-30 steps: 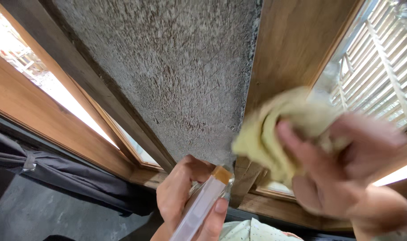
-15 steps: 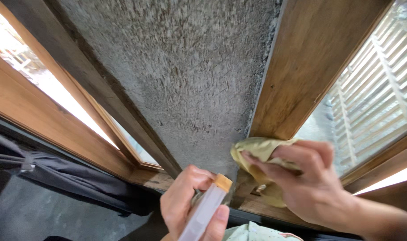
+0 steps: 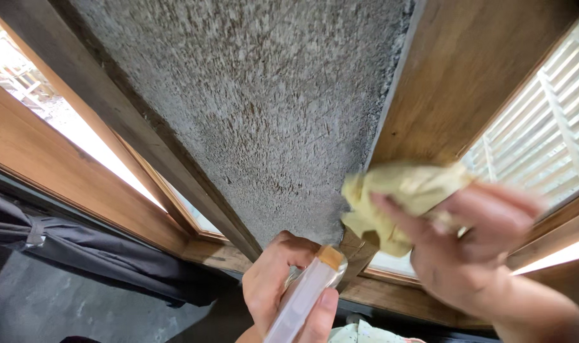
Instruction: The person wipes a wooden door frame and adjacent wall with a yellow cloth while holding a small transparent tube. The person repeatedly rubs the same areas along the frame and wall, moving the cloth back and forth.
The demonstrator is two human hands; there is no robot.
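right hand point(image 3: 473, 248) grips a yellow cloth point(image 3: 397, 200) against the wooden window frame point(image 3: 454, 76); left hand point(image 3: 289, 289) at 6 o'clock clutches a spray bottle point(image 3: 305, 295), rough grey wall point(image 3: 251, 108) at 12

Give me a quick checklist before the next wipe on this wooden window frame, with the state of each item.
1. Yellow cloth gripped in right hand: ok.
2. Cloth against the wooden frame: ok, at its lower end, though blurred.
3. Spray bottle held in left hand: ok.
4. Orange nozzle aimed at the frame: cannot tell.
5. Liquid left in the bottle: cannot tell.
6. Window glass free of smears: cannot tell.
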